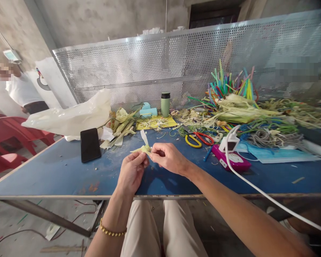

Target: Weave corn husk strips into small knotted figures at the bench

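Note:
My left hand (133, 169) and my right hand (168, 157) meet above the front of the blue table (56, 167). Together they pinch a small pale green strip of corn husk (143, 144), one end sticking up between the fingers. A gold bead bracelet circles my left wrist. More husks (121, 126) lie in a heap behind the hands, and a larger pile of husks (240, 109) lies to the right.
A black phone (90, 144) lies left of my hands. Yellow and red scissors (199, 139), a pink device (231, 159) with a white cable, a green flask (165, 104), coloured strips and a white plastic bag (75, 116) sit further back. A perforated metal screen backs the table. A person stands at far left by red chairs.

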`<control>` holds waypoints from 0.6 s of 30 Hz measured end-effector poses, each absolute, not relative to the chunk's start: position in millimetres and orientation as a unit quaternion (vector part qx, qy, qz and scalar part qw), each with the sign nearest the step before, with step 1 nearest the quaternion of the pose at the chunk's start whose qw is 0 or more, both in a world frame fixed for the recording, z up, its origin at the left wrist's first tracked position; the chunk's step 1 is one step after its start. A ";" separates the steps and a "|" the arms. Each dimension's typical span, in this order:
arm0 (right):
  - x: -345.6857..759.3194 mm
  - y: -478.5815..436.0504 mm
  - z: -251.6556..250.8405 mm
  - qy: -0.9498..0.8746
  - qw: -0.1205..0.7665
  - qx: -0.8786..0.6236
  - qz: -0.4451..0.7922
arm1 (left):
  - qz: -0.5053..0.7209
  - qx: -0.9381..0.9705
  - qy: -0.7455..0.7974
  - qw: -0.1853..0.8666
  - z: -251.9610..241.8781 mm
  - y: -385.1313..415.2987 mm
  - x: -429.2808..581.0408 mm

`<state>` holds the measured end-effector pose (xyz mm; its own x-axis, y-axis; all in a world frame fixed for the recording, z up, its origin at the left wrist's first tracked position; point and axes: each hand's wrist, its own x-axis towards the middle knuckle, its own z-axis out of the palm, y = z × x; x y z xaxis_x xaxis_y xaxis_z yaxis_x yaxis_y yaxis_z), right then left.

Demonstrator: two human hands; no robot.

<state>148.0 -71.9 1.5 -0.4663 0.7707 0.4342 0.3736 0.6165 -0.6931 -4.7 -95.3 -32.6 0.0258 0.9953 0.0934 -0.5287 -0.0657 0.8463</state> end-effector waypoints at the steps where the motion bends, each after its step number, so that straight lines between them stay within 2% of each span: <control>1: 147.8 -71.9 1.4 -0.815 0.380 -0.350 0.262 | 0.623 0.377 0.312 0.610 -32.5 -95.6 -4.2; 18: 146.8 -66.1 -4.0 -0.812 0.399 -0.375 0.201 | 0.633 0.360 0.271 0.630 -30.6 -97.1 -3.3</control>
